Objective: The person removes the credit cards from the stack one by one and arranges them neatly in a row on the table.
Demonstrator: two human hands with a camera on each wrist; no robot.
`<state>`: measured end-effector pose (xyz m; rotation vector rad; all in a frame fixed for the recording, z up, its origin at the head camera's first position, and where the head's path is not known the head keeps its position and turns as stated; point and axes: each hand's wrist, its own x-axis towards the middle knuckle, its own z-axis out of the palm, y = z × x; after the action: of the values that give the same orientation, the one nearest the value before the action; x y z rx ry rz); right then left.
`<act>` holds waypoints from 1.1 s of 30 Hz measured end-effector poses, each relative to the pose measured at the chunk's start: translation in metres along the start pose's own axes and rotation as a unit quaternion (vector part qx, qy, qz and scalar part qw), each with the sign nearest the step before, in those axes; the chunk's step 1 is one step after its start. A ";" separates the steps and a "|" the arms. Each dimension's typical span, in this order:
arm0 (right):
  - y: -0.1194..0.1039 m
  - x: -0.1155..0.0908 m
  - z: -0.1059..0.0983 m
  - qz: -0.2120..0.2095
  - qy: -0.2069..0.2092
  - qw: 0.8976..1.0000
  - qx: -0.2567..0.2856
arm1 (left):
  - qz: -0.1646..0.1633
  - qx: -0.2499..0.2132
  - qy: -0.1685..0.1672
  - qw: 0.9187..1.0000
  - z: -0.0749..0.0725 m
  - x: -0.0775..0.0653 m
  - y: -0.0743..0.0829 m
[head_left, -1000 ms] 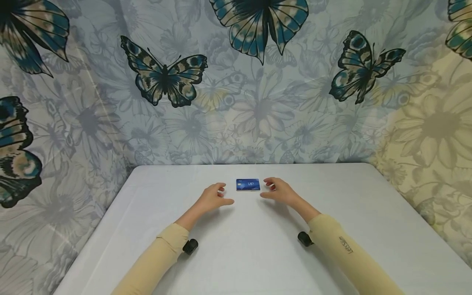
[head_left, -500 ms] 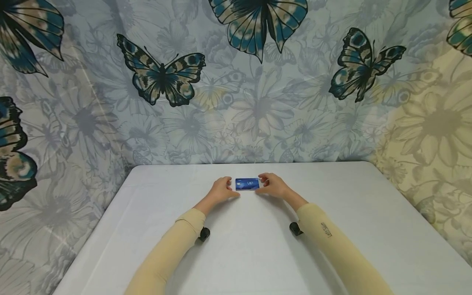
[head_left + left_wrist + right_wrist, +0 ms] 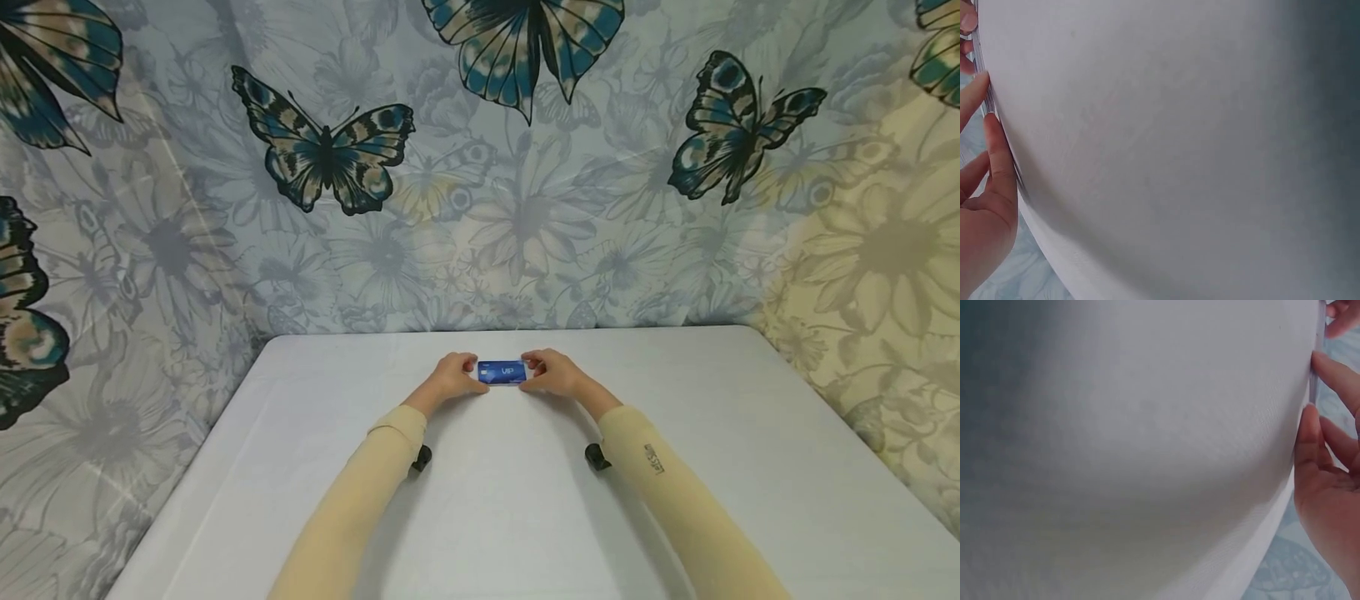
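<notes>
A thin stack of cards (image 3: 502,372), the top one blue with "VIP" printed on it, lies far back on the white table. My left hand (image 3: 452,377) holds its left end, thumb at the front corner and fingers behind. At the right end my right hand (image 3: 557,373) pinches it in the same way. In the left wrist view, layered card edges (image 3: 979,57) show between the fingertips of both hands. Seen from the right wrist, my right thumb and a finger meet the edge of the stack (image 3: 1320,334). The fingers partly hide both ends.
The white table (image 3: 502,500) stretches toward me and to both sides. Behind its far edge stands a fabric wall (image 3: 525,242) printed with flowers and butterflies. A small black wrist camera (image 3: 597,457) sits under the right sleeve.
Both hands have moved forward and inward, from beside the stack of cards onto its two ends. The stack has stayed nearly in place.
</notes>
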<state>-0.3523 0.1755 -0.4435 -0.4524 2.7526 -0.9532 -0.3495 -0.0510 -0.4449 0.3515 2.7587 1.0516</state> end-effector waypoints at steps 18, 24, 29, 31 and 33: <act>0.003 0.001 0.001 -0.040 0.005 0.999 -0.005 | 0.025 0.003 0.018 1.000 0.000 0.000 -0.003; 0.002 -0.001 0.002 -0.057 0.016 0.998 -0.010 | 0.038 0.014 0.024 0.999 0.000 -0.001 -0.003; 0.002 -0.001 0.002 -0.065 0.024 0.998 0.000 | 0.040 0.020 0.026 0.999 0.000 -0.001 -0.002; 0.002 -0.001 0.001 -0.071 0.028 0.997 0.008 | 0.041 0.013 0.028 0.999 -0.001 -0.001 -0.002; 0.002 -0.001 0.001 -0.078 0.034 0.996 0.014 | 0.042 0.000 0.029 0.999 -0.001 -0.001 -0.003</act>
<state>-0.3512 0.1765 -0.4455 -0.6489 2.7932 -1.0589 -0.3494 -0.0539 -0.4460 0.4479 2.8174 1.0979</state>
